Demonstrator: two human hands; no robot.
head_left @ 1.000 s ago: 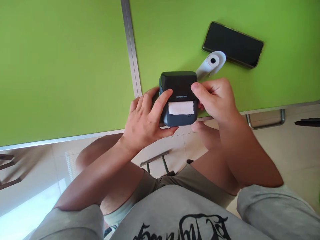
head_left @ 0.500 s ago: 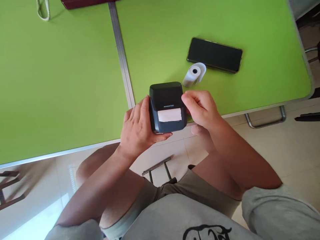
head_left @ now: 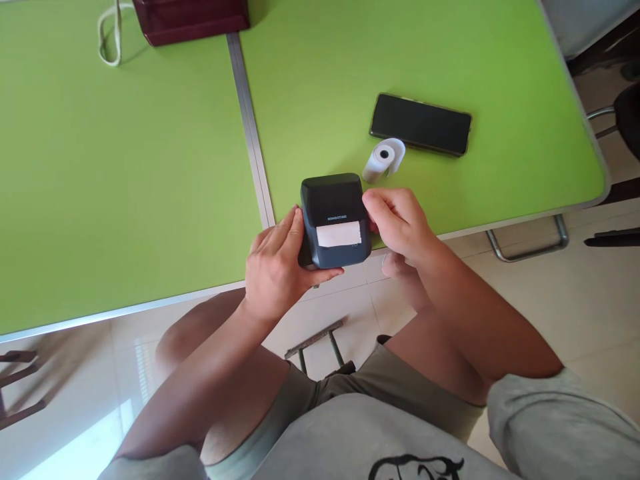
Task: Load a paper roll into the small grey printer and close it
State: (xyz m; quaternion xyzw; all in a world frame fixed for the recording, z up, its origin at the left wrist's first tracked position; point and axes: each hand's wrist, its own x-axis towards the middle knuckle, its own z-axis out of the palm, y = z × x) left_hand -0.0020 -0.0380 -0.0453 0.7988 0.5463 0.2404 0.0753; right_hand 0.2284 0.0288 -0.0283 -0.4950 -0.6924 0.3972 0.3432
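A small dark label printer with a strip of white paper sticking out of its front slot is held at the table's near edge. My left hand grips its left side, with the thumb along the front bottom edge. Against the printer's right side, my right hand is closed, thumb and curled fingers at the edge; the fingertips are partly hidden. Just behind my right hand stands a white paper roll with a loose curled end. A black phone lies flat beside the roll.
The green table has a metal seam running across it. Near the far edge of view sit a dark red box and a white cord loop. Below the table are a metal leg and a stool frame.
The view has shifted slightly, so more of the dark red box shows and the phone and roll appear lower and further left. Both hands keep their places on the printer.
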